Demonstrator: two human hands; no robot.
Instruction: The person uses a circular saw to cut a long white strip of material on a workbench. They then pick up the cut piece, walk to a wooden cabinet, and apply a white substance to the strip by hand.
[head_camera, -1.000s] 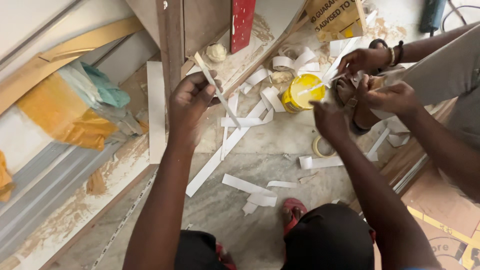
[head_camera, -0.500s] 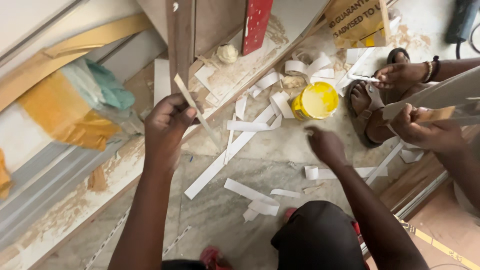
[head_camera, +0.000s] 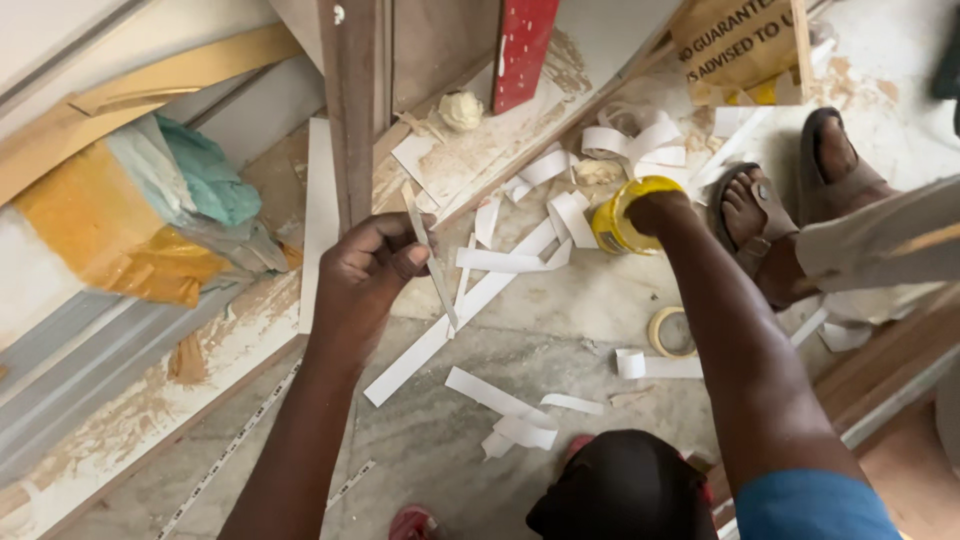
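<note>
On the stone floor, among scattered white offcuts, a thin pale strip was held in the left hand. The fingers were curled around the strip's upper part, pinching it against the thumb, and the strip slanted down and to the right, its lower end hanging free over a long white band that lay diagonally on the floor. The left hand was placed just beside an upright brown wooden post, which rose toward the top edge of the view.

The right hand was reached into the mouth of a small yellow tin that lay tilted among curled white strips. Its fingers were hidden inside the tin, so it could not be told whether they were closed on anything or loose.

Near the right forearm, a roll of tape was seen flat on the floor, with a short curled white piece just beside it. Further right, another person's two sandalled feet were set down close to the tin. A red board was leaned behind the post, and a lump of pale putty-like stuff was lying near its foot. At the far left, a crumpled bundle of yellow and teal wrapping was rested on a grey ledge.
</note>
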